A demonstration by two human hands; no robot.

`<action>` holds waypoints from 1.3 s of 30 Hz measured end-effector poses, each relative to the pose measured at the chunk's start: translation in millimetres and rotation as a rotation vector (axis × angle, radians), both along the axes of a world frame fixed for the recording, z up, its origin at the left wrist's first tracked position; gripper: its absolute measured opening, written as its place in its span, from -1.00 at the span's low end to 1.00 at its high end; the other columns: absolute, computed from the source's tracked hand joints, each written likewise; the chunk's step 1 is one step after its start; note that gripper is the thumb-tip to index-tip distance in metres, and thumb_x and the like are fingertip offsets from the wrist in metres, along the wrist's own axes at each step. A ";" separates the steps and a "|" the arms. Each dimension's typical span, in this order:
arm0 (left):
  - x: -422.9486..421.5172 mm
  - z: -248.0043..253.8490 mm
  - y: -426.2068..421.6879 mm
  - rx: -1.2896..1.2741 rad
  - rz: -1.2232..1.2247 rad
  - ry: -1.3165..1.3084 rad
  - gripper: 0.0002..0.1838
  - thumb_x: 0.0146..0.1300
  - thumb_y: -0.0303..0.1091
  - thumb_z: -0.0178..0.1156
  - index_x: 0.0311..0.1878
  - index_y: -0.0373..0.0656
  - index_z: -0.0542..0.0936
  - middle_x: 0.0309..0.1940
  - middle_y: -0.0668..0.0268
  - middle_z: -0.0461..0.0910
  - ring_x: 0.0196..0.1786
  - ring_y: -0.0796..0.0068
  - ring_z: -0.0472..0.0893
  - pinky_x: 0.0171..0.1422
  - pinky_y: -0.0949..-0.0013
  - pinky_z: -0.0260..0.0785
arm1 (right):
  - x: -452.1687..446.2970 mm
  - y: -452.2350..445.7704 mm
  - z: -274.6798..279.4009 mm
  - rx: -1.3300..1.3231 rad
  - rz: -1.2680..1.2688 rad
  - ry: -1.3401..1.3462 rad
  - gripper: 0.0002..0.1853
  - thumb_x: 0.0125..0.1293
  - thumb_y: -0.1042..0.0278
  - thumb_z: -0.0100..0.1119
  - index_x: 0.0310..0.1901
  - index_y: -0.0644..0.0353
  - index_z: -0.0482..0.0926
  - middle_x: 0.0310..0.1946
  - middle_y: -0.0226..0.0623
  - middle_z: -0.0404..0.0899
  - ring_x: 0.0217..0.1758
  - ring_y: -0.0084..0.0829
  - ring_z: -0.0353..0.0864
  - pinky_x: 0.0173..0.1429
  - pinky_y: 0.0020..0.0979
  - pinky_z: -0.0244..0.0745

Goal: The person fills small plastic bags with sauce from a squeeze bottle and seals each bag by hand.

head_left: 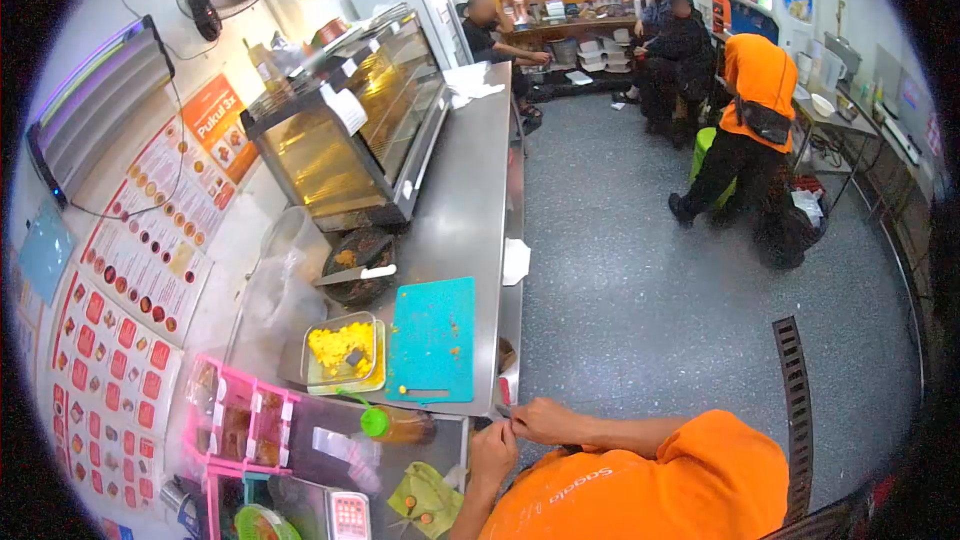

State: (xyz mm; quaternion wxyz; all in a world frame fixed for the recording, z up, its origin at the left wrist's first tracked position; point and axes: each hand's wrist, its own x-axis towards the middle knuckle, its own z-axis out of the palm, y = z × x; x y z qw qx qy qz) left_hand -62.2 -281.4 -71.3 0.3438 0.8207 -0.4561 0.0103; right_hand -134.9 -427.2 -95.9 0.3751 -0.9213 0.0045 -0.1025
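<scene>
My left hand [494,453] and my right hand [540,422] meet close in front of my orange shirt, by the corner of the steel counter [470,190]. The fingers of both are closed around something small and dark that I cannot make out. Just left of them lies a bottle with a green cap [376,422] and brownish contents. Farther up the counter is a turquoise cutting board [432,340] with food crumbs on it. Beside the board stands a clear container of yellow food [343,348]. A knife [357,275] rests across a dark stone mortar [345,258].
A glass display case [350,130] stands on the counter. Left of me are a pink rack [235,415], a scale [349,516] and a green cloth [425,500]. A person in orange [758,90] bends over at the right; other people sit at the back.
</scene>
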 end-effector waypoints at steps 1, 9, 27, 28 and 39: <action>5.4 -5.6 10.0 0.001 0.004 0.000 -0.76 0.27 -0.35 0.10 -0.51 -0.23 0.51 -0.56 0.01 0.56 -0.48 -0.05 0.58 -0.37 0.03 0.42 | 6.5 10.2 -7.4 0.024 -0.007 -0.013 -0.69 0.29 0.20 0.02 -0.40 0.33 0.50 -0.55 0.11 0.55 -0.45 0.15 0.58 -0.32 0.07 0.46; 35.6 -1.7 53.6 0.176 0.273 0.054 -0.67 0.14 -0.16 0.11 -0.55 -0.22 0.62 -0.58 -0.02 0.59 -0.53 -0.11 0.58 -0.34 -0.08 0.42 | 30.1 70.7 -19.7 0.073 -0.262 -0.117 -0.84 0.27 0.31 0.06 -0.28 0.20 0.55 -0.40 0.05 0.61 -0.30 0.07 0.61 -0.19 -0.03 0.51; 57.1 -72.5 163.6 -0.676 0.327 1.176 -0.82 0.22 -0.43 0.30 -0.13 -0.23 0.59 0.02 0.26 0.55 0.00 0.50 0.53 0.10 0.40 0.39 | 49.2 83.3 -8.2 1.015 0.003 0.663 -0.52 0.13 0.13 0.40 0.12 -0.07 0.63 -0.01 -0.41 0.65 0.03 -0.43 0.58 -0.07 -0.27 0.54; 60.2 -63.3 171.8 -0.591 0.444 1.149 -0.79 0.26 -0.36 0.27 -0.09 -0.22 0.58 -0.04 0.27 0.58 0.02 0.47 0.53 0.16 0.38 0.38 | 55.4 86.2 -8.3 0.930 0.014 0.600 -0.53 0.13 0.11 0.39 0.11 -0.04 0.64 -0.06 -0.42 0.67 -0.03 -0.46 0.59 -0.09 -0.31 0.54; 24.9 -31.5 218.4 0.203 0.575 -0.083 -0.53 0.24 -0.21 0.22 0.20 -0.08 0.44 0.00 0.35 0.58 0.06 0.37 0.53 0.15 0.13 0.04 | 109.4 187.6 -21.9 1.301 0.088 0.864 -0.62 0.28 0.05 0.18 0.02 0.10 0.63 0.02 -0.37 0.61 0.05 -0.40 0.54 0.14 -0.17 0.40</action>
